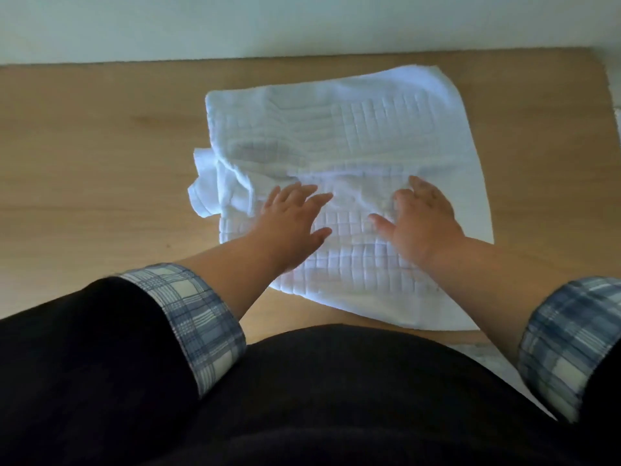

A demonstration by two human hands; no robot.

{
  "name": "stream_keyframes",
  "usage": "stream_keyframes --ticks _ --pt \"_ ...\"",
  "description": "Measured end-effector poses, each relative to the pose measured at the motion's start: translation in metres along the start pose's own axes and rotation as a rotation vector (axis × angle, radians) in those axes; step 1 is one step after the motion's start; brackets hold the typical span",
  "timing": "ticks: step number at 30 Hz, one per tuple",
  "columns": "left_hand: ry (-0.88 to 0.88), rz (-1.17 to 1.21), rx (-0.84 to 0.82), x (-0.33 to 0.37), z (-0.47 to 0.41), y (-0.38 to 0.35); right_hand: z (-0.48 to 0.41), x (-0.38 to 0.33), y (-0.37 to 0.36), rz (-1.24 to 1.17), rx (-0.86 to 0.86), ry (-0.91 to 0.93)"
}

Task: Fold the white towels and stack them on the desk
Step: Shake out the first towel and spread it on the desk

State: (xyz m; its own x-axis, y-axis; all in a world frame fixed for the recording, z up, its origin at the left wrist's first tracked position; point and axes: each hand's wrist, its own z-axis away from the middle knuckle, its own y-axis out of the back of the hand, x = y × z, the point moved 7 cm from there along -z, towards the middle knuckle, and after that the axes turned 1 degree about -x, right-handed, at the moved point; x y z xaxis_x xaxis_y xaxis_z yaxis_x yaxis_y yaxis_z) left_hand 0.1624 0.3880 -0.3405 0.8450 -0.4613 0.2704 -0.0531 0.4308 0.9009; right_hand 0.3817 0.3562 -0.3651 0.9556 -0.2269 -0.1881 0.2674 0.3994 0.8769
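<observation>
Wooden desk (100, 156) bears waffle-textured white towel (353, 129) under flat hands.

Desk (84, 146) L of towel (353, 129): cut by frame edge. Near desk edge below towel: pt. hidden by torso (302, 398).

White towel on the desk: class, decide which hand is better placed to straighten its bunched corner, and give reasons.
Left, most likely. The left hand lies flat on the white towel close beside the bunched corner; the right hand presses the other half, farther away.
</observation>
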Motion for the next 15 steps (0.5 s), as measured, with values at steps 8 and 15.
stream_keyframes --ticks 8,15 --pt "0.821 0.738 0.335 -0.194 0.078 0.018 -0.025 -0.241 0.036 -0.214 0.060 0.428" --pt "0.616 0.977 -0.081 -0.219 0.032 0.001 -0.048 -0.340 0.010 -0.050 -0.161 0.355"
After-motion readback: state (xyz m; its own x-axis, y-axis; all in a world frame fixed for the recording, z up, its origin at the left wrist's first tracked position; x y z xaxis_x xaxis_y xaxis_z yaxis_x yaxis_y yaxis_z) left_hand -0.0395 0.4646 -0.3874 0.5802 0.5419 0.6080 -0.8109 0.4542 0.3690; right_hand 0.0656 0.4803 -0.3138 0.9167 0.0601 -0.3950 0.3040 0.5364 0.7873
